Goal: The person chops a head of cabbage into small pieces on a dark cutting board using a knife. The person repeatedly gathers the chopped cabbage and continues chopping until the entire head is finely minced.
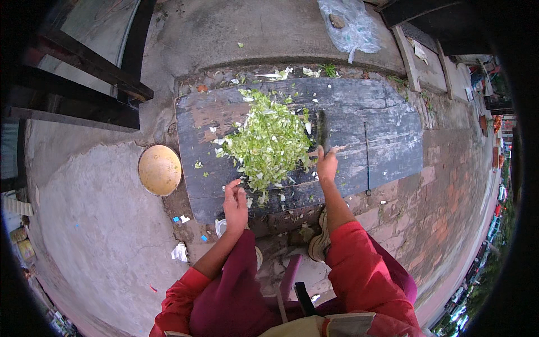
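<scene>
A heap of chopped leafy greens, pale green and white like cabbage (273,139), lies on a dark, worn wooden board (379,139). To the right of the heap, my right hand (327,165) grips the handle of a broad-bladed knife (323,128), its blade pointing away from me. Near the heap's front left edge is my left hand (236,206), fingers partly bent and apart, with nothing seen in it. Whether its fingertips touch the greens or the board, I cannot tell. Loose shreds surround the heap.
A round yellowish basin (160,170) sits beside the board's left end. On the board's right part lies a thin metal rod (367,156) with a looped end. A stone rests on a clear plastic sheet (358,31) beyond. Dark wooden framing (84,99) stands at left.
</scene>
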Available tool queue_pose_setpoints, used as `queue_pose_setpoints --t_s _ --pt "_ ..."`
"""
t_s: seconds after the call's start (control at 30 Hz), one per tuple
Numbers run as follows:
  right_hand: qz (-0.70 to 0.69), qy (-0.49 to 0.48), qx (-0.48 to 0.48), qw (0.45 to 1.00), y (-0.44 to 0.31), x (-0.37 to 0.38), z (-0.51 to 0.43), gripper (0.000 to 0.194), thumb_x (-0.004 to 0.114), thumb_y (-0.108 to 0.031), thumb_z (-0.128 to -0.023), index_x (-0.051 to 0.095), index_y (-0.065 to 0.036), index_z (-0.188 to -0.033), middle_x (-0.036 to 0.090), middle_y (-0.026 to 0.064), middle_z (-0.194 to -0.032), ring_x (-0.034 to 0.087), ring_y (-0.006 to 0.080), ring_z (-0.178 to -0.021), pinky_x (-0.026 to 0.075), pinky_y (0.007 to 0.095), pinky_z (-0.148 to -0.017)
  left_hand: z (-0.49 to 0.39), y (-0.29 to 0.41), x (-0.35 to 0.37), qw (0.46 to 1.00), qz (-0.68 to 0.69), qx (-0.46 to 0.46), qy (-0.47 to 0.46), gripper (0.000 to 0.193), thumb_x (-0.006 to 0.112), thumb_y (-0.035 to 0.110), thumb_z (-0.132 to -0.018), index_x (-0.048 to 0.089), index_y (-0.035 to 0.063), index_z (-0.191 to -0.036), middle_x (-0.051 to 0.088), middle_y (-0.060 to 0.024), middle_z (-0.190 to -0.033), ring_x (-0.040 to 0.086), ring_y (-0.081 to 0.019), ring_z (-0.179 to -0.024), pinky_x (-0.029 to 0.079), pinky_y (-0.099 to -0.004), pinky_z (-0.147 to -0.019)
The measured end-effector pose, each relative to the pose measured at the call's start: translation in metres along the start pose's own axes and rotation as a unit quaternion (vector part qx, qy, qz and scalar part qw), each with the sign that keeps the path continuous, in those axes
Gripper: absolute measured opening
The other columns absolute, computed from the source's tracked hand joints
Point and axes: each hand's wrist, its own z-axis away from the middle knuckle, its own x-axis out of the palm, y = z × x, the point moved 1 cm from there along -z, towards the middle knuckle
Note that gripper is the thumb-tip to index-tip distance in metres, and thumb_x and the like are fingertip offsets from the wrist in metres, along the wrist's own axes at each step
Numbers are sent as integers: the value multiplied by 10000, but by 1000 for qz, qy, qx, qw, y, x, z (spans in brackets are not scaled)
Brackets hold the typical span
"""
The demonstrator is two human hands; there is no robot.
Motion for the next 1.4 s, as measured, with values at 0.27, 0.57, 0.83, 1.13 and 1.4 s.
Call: queue_pose_setpoints --t_s 0.27,0.57,0.83,1.13,1.4 --pt "-35 -85 -41 995 -20 18 63 401 552 -363 -896 503 34 -923 596 300 -724 588 473 -705 466 529 -610 3 1 3 1000 10 -6 -7 247 465 140 -949 478 23 -1165 522 -27 -785 482 -106 -680 422 -262 -623" --pt "-140 -74 -38 987 -69 -37 62 340 545 -319 -917 500 16 -951 597 239 -679 596 425 -637 445 457 -539 1 -1 -2 1000 6 -16 1 233 471 106 -940 483 35 -1162 521 -33 -793 475 -110 -685 424 -261 -634" --pt "-41 -142 -48 988 -61 15 64 381 538 -327 -914 498 43 -996 581 324 -762 583 473 -760 469 505 -623 0 2 0 999 -33 3 3 235 470 113 -941 483 42 -1165 517 -26 -783 469 -102 -672 424 -260 -626" --pt "-156 -47 -61 985 -43 -2 62 367 547 -292 -919 521 67 -994 587 297 -709 596 448 -677 448 474 -556 3 1 4 1000 1 6 -5 234 459 118 -947 477 47 -1169 521 -27 -783 469 -93 -645 417 -253 -593" --pt "-136 -59 -47 988 -39 1 59 374 568 -314 -904 522 57 -913 581 278 -670 590 446 -655 452 483 -543 2 -1 -1 1000 -25 2 0 248 464 105 -935 474 40 -1174 531 -37 -790 496 -116 -668 430 -272 -628"
